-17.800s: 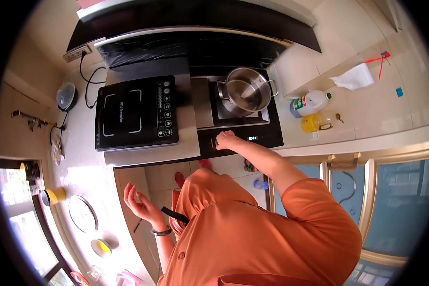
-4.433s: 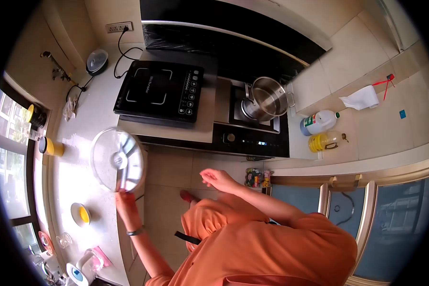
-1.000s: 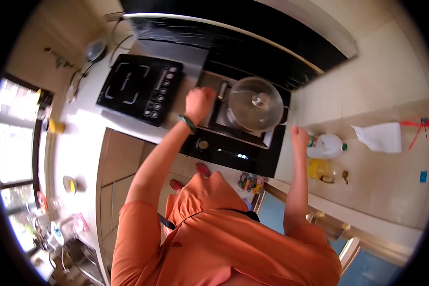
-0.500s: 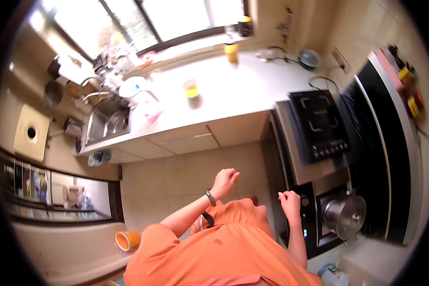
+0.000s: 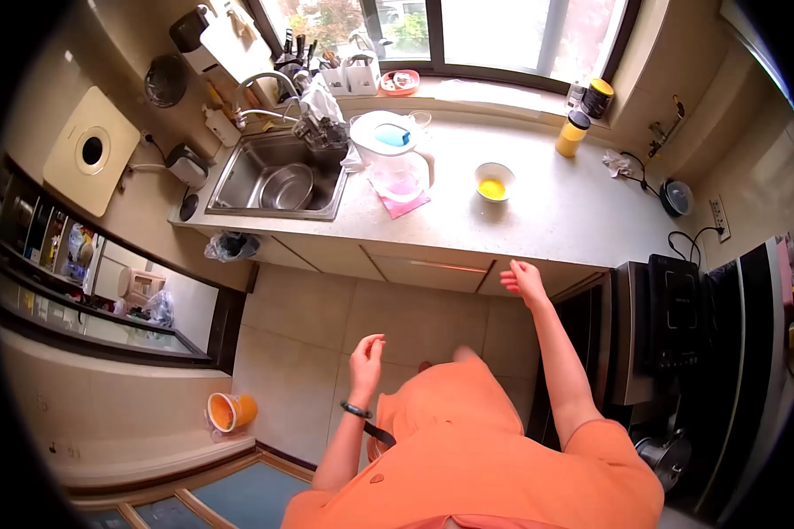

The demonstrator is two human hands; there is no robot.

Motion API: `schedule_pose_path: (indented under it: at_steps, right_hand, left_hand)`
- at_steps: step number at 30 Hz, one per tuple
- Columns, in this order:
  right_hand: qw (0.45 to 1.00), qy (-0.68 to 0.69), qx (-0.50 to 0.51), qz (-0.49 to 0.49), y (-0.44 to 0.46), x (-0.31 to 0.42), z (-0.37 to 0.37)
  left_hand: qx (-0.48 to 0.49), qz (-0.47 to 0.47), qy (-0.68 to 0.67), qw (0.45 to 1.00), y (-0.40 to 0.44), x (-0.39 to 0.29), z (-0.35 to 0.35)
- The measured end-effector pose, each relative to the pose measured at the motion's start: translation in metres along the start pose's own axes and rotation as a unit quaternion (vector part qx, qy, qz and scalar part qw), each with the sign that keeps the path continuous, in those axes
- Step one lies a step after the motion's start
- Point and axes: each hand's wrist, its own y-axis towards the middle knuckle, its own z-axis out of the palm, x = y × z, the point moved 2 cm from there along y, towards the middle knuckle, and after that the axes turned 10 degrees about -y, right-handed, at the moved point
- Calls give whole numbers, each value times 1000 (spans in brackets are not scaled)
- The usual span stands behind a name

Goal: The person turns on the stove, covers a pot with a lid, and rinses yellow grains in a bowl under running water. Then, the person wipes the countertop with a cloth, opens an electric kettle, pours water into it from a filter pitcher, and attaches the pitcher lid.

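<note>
Over the floor, in front of the lower cabinets, my left hand [image 5: 366, 360] hangs with its fingers curled loosely and apart, holding nothing. My right hand [image 5: 524, 280] is raised near the counter's front edge, its fingers a little bent and apart, also with nothing in it. Beyond it on the counter [image 5: 538, 203] stands a white bowl [image 5: 494, 169] with yellow content. A metal pot [image 5: 666, 458] with a glass lid is at the lower right on the stove, partly hidden by my sleeve.
A steel sink [image 5: 225, 189] holding a metal basin [image 5: 287, 187] is at the left. Beside it are a white appliance [image 5: 362, 132] and a pink cloth [image 5: 406, 204]. The black induction cooker [image 5: 670, 309] is at the right. An orange bin [image 5: 231, 412] stands on the floor.
The view has turned from the stove towards the sink and window. Earlier my left hand held the glass lid; it then appeared on the pot. Both hands are now over the floor side of the counter.
</note>
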Motion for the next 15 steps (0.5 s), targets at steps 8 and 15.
schedule_pose_path:
  at_steps: [8, 15]
  right_hand:
    - [976, 162, -137, 45, 177, 53, 19]
    - [979, 46, -185, 75, 232, 73, 20]
  left_hand:
    - [-62, -47, -109, 991, 57, -3, -46]
    - [-45, -110, -108, 987, 143, -40, -29]
